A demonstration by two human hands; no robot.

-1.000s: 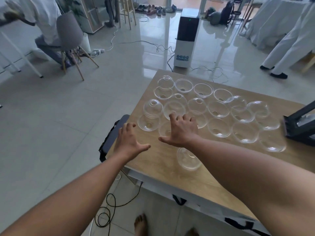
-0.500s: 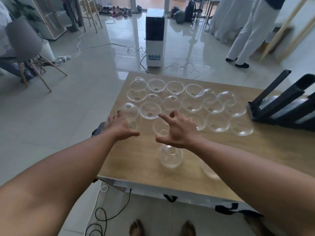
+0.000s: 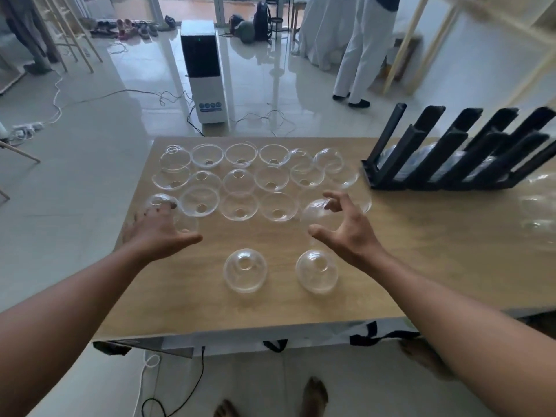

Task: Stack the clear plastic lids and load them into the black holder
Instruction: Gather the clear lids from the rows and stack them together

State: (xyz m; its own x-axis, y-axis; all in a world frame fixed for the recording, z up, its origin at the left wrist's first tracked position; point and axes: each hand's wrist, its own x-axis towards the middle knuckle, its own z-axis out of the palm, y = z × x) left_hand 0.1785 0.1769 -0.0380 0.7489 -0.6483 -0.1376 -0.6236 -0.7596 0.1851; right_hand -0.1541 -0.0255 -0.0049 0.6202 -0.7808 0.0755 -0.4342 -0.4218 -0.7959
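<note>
Wooden desk [image 3: 421, 266] carries domed clear lids [image 3: 245, 269], holes up or down; black holder [image 3: 457, 164] slats lean right. Left hand [image 3: 156, 230] and right hand [image 3: 346, 227]: each grip loose, empty.

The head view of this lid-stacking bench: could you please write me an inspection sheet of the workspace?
Surface: wooden table, bare toward its right side.
Job's things: clear dome lids in rows; two lids dome-up nearest the person; black holder at right, some clear plastic between its slats.
Clutter: nothing seen.
Grippers: left hand spread, fingertips at the leftmost lid; right hand curved by a dome lid, contact unclear.
Cables: cords across the floor.
Surroundings: white floor unit, a standing person, shoes.
</note>
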